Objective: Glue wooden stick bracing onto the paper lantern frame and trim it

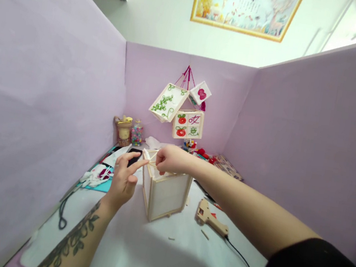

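A box-shaped lantern (168, 197) with pale wooden-stick edges and white translucent sides stands upright on the white-covered table. My left hand (124, 181) is beside its left edge, fingers apart, with the index finger stretched to the top rim near the left corner. Over the lantern's top my right hand (172, 160) is closed, fingertips pointing down at the upper frame. Whatever those fingers pinch is hidden. To the right of the lantern lies a beige hot glue gun (212, 219) with a black cord.
Short stick pieces (204, 235) lie near the glue gun. Decorated lanterns (188, 125) hang at the back by purple cords. A wrapped cup (124, 131) and a jar of colourful bits (137, 132) stand back left. Lilac panels (285, 109) enclose the table.
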`<state>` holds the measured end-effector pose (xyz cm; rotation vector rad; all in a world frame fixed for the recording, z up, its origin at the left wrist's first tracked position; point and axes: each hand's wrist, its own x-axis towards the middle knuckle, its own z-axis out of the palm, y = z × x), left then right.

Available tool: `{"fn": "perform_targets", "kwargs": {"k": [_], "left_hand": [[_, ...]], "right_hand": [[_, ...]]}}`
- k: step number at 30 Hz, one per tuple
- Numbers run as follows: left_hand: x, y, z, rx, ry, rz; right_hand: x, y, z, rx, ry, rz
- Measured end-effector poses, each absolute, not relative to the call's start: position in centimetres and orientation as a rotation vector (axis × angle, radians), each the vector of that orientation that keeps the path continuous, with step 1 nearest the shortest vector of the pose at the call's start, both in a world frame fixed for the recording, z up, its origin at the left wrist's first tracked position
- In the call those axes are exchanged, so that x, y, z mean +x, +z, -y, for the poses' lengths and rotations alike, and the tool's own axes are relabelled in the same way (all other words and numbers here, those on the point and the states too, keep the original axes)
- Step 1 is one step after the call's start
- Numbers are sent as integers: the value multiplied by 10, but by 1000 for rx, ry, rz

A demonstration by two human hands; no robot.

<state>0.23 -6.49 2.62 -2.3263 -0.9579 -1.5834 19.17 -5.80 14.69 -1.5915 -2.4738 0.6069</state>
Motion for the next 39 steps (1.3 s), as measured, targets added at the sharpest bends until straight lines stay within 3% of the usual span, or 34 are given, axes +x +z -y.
{"fn": "perform_targets", "kwargs": {"k": [14,21,30,39], "left_hand": [[4,25,62,-2284,-1446,947],[4,23,58,-2299,-1479,935],[4,18,51,-2300,-1506,977],[-6,16,50,-2218,-1633,1032]], "right_hand": [[194,155,61,-1534,396,2497],[272,194,109,-1425,217,1833],[382,96,106,-1759,439,1495],[421,84,72,-2131,304,1678]]}}
